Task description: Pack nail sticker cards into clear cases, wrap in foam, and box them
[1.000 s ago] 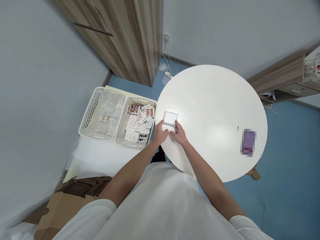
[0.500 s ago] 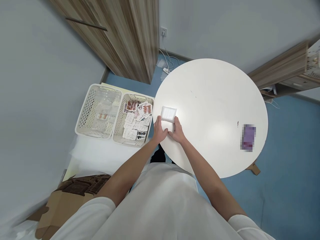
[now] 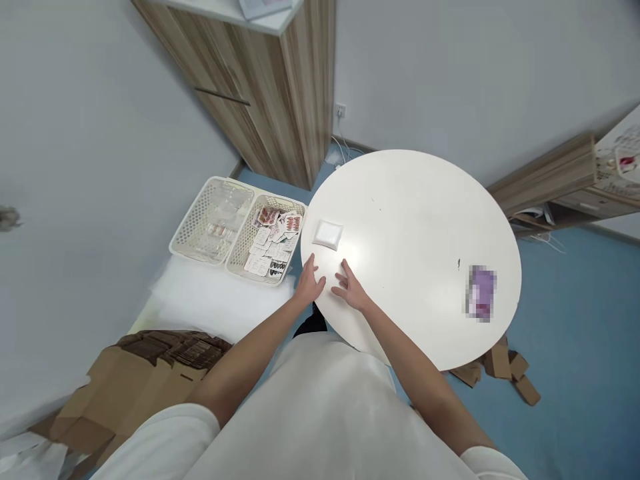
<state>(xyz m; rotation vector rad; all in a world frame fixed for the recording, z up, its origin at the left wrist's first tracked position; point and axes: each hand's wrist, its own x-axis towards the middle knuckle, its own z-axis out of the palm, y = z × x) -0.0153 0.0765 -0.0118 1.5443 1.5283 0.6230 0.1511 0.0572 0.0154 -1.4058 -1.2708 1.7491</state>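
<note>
A small white wrapped packet (image 3: 328,235) lies flat on the left part of the round white table (image 3: 400,200). Just on the near side of it, apart from it, is my left hand (image 3: 310,283), open and holding nothing, its thumb and fingers spread at the table's left edge. My right hand (image 3: 349,287) hovers over or rests on the tabletop a little to the right, also empty with fingers apart. A narrow gap of bare tabletop separates the two hands.
Left of the table stand two white baskets: one (image 3: 181,233) with clear plastic packs, the other (image 3: 233,261) with cards and press-on nail sets. White foam sheets (image 3: 220,293) and flattened cardboard (image 3: 120,380) lie nearer. A blurred purple item (image 3: 483,292) sits at the table's right.
Both hands have let go of the white packet and drawn back toward me, fingers spreading. The packet stays on the table. The camera view has tilted up.
</note>
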